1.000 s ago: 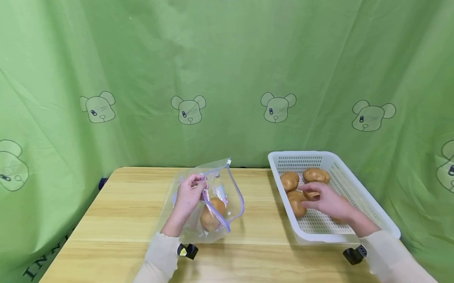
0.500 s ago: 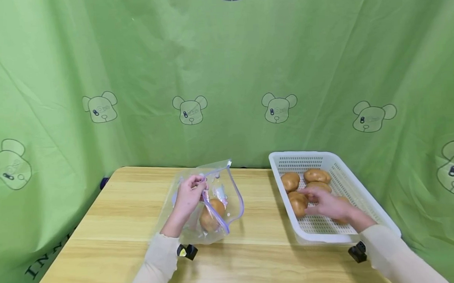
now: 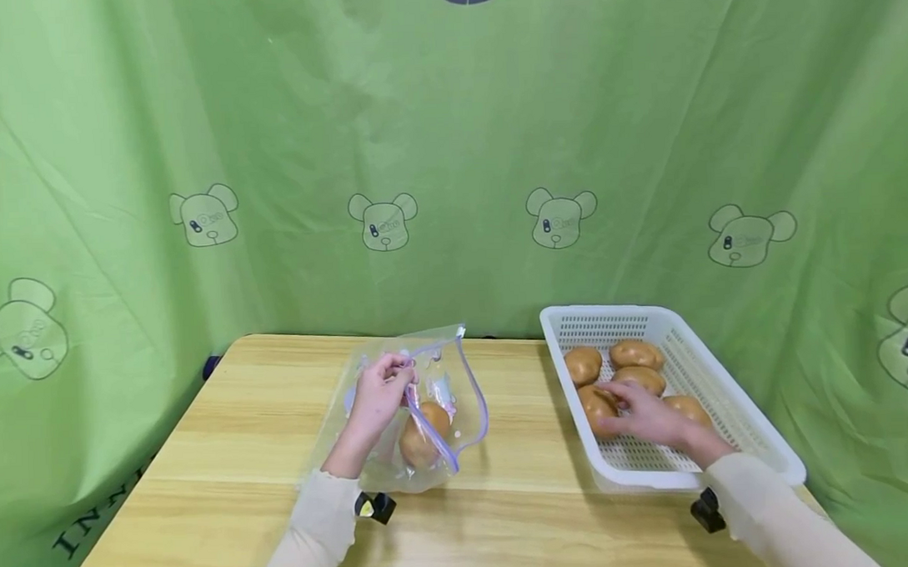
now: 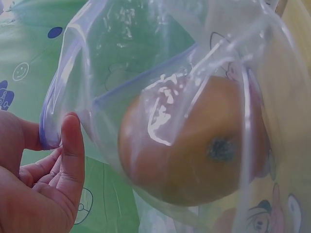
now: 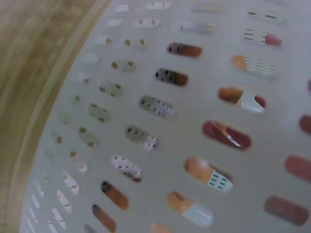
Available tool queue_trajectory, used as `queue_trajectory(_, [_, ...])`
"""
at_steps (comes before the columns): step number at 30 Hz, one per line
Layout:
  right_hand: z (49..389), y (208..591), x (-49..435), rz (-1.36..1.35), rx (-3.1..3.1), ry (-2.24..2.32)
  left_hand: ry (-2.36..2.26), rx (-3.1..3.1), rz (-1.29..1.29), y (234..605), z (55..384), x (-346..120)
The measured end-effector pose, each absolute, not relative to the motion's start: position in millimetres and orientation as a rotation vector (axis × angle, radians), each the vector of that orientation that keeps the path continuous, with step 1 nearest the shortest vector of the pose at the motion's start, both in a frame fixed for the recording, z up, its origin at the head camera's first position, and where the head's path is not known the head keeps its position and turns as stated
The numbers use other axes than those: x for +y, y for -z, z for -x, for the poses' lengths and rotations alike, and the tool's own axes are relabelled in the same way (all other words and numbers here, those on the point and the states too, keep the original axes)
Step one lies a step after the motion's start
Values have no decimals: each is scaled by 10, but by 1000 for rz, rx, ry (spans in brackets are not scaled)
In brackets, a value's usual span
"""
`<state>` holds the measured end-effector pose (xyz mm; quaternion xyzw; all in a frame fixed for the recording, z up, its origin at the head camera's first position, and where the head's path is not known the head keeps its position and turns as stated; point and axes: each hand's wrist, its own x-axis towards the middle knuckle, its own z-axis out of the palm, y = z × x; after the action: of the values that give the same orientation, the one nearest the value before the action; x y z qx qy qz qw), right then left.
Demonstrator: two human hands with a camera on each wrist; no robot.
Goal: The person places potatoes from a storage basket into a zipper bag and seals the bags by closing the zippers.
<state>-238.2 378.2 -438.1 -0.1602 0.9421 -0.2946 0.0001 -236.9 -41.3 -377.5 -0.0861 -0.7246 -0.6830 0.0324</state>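
Note:
My left hand (image 3: 378, 396) pinches the purple-edged mouth of a clear zip bag (image 3: 461, 383), holding it partly open. A single brown potato (image 3: 420, 443) lies inside the bag; the left wrist view shows this potato (image 4: 189, 165) through the plastic, a dark spot on its skin. Over to the right, my right hand (image 3: 649, 414) is down in a white basket, fingers and thumb round the front-left potato (image 3: 594, 410). The right wrist view holds mostly the slotted basket wall (image 5: 187, 115), with bits of brown and skin showing through the slots.
The white basket (image 3: 633, 480) stands on the right of the wooden table (image 3: 204, 451). Several other potatoes sit in it, including one at the back left (image 3: 583, 365) and one beside my wrist (image 3: 687, 407). A green curtain (image 3: 449, 150) hangs behind.
My right hand has lowered into the basket and closed round the front-left potato. My left hand has kept its pinch on the bag, almost still.

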Motion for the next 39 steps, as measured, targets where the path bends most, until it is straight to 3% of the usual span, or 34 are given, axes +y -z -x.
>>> queue_trajectory(12, [2422, 4412, 3774, 585, 2984, 784, 2114, -2230, 274, 3808, 2372, -405])
queue_trajectory(39, [2374, 4417, 3770, 474, 2888, 817, 2126, -2221, 303, 3799, 2357, -423])
